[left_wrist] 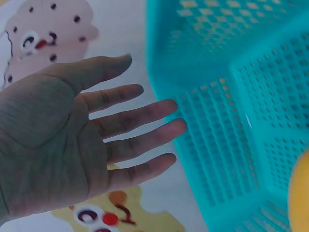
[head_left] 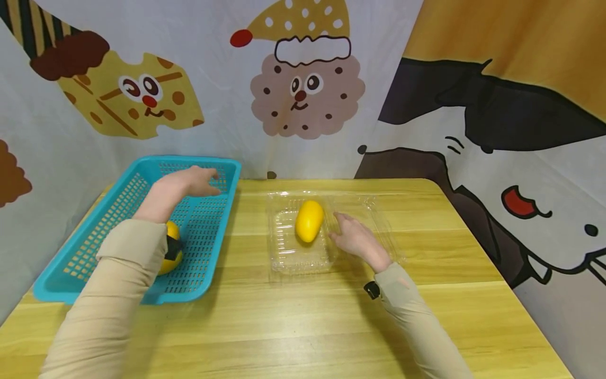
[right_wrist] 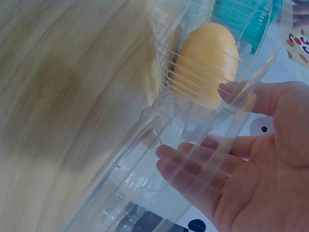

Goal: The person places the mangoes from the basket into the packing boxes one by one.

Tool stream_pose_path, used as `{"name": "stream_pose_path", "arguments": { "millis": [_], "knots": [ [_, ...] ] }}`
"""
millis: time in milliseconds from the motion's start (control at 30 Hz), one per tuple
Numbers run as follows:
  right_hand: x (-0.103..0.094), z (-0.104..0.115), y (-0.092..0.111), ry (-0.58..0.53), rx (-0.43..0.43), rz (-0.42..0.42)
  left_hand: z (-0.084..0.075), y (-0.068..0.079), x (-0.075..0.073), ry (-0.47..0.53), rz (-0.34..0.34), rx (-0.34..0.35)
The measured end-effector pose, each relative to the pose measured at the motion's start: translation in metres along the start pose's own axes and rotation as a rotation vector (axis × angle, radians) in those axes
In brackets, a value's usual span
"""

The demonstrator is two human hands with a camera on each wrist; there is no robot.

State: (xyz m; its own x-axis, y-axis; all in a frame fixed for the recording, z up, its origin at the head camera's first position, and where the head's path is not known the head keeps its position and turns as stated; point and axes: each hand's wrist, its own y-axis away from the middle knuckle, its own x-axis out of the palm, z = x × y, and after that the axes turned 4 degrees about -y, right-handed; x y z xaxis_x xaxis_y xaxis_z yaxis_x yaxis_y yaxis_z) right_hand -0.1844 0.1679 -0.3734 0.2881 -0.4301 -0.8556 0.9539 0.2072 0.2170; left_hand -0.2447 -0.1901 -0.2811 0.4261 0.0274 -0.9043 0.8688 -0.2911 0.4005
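A yellow mango-like fruit [head_left: 310,221] lies in one half of a clear plastic clamshell box [head_left: 284,258], which is spread open on the table. My right hand [head_left: 357,239] is at the other half, to the right of the fruit. In the right wrist view its loosely extended fingers [right_wrist: 193,164] show through the clear plastic, with the thumb beside the fruit half. My left hand [head_left: 191,181] hovers over the far part of a turquoise basket [head_left: 218,252], fingers spread and palm bare. Inside the basket sits another yellow fruit [head_left: 172,263], partly hidden by my left wrist.
The wooden table [head_left: 293,326] ends at a cloth backdrop [head_left: 213,95] printed with cartoon figures. The basket takes up the table's left side, with raised perforated walls. Black straps with small devices [head_left: 372,290] sit at my wrists.
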Motion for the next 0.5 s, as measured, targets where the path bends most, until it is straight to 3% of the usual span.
{"name": "stream_pose_path", "arguments": {
  "millis": [300,500],
  "knots": [
    [0.000,0.000,-0.001,0.005,-0.005,0.004,0.046,0.017,0.016,-0.022,0.135,-0.076],
    [0.001,0.000,-0.001,0.009,-0.002,0.009,0.079,0.016,0.031,-0.077,0.273,-0.112]
  ]
}}
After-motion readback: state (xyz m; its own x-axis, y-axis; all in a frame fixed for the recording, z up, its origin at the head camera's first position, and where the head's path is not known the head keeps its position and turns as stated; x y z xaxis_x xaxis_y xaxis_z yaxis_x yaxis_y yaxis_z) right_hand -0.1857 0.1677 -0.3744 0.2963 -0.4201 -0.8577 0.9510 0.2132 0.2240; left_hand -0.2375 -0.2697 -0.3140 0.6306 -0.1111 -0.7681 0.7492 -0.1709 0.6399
